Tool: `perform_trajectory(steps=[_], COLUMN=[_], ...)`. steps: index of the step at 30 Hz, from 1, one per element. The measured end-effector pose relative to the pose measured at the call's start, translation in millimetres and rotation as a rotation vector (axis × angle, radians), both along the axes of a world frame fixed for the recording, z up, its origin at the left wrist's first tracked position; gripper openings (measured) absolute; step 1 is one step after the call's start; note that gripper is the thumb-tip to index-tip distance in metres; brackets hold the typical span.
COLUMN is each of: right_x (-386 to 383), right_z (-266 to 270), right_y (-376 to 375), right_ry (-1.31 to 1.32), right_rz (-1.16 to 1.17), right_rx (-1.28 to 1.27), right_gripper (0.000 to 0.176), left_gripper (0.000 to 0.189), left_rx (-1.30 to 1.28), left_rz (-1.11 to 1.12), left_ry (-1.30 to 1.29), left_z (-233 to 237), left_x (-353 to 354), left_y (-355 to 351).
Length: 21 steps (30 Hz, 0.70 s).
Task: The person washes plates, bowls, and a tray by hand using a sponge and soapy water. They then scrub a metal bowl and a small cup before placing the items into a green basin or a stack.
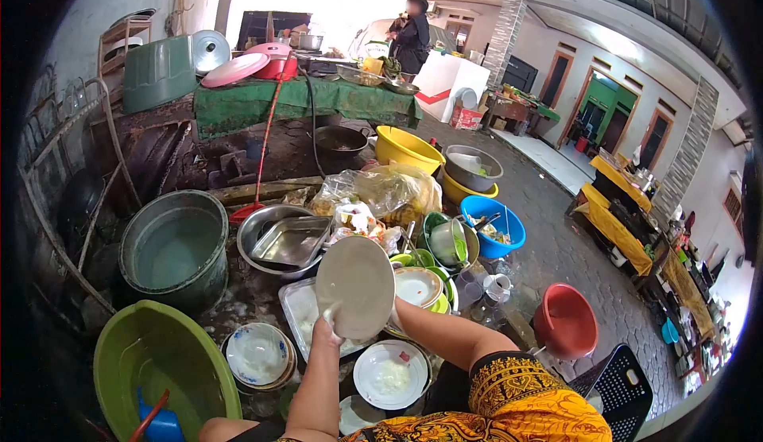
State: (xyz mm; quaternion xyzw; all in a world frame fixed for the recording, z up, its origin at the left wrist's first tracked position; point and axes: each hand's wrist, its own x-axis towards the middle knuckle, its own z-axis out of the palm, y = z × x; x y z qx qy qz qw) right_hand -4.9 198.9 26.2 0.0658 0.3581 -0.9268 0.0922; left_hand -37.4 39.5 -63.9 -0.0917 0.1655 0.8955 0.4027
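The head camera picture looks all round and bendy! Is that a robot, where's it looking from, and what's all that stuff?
No robot here: those are a person's bare arms. The camera is worn on their head, looking forward and down, so you see about what they'd see. The left hand holds up a pale plate. The right arm reaches to it too, but that hand is hidden behind it. On the ground are stacked plates, a green tub and a dark bucket of water. A red basin sits over to the right.
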Motion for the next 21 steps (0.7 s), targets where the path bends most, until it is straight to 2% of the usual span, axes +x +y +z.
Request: perform_trajectory(steps=[7,10,13,14,16,17,18,20,21], right_x=[-2.1,0.9,16.7,19.2,22.4,8.5,12.4,20.1,22.9], right_z=[4.6,0.0,4.4,26.9,60.0,34.2,45.1,50.1,42.7], right_y=[-9.2,-15.5,1.8,3.7,9.6,46.5,62.3,88.6,94.9], right_ry=[0.045,0.053,0.052,0.027,-0.059,-0.079,-0.093,-0.34,-0.374], right_rz=[0.116,0.165,0.135,0.018,-0.202,-0.161,-0.113,-0.183,-0.249], right_rx=[0.246,0.339,0.297,0.34,0.432,0.397,0.438,0.449,0.587], right_gripper=[0.033,0.032,0.034,0.035,0.038,0.047,0.052,0.053,0.053], left_gripper=[0.038,0.038,0.042,0.042,0.042,0.041,0.039,0.035,0.034], left_rx=[-0.158,-0.151,-0.215,-0.253,-0.305,-0.323,-0.456,-0.579,-0.678], left_rz=[0.108,0.117,0.311,0.304,0.511,0.597,0.653,0.842,0.891], left_ry=[-0.004,0.051,0.177,0.135,0.088,0.034,-0.063,-0.216,-0.298], left_z=[7.5,-27.3,-32.6,-31.3,-32.8,-60.8,-54.0,-56.3,-64.1], left_x=[-14.5,-32.5,-36.7,-35.5,-39.4,-48.0,-46.2,-46.6,-45.8], left_y=[-30.7,-40.4,-55.1,-62.2,-75.0,-81.1,-89.6,-103.1,-109.3])
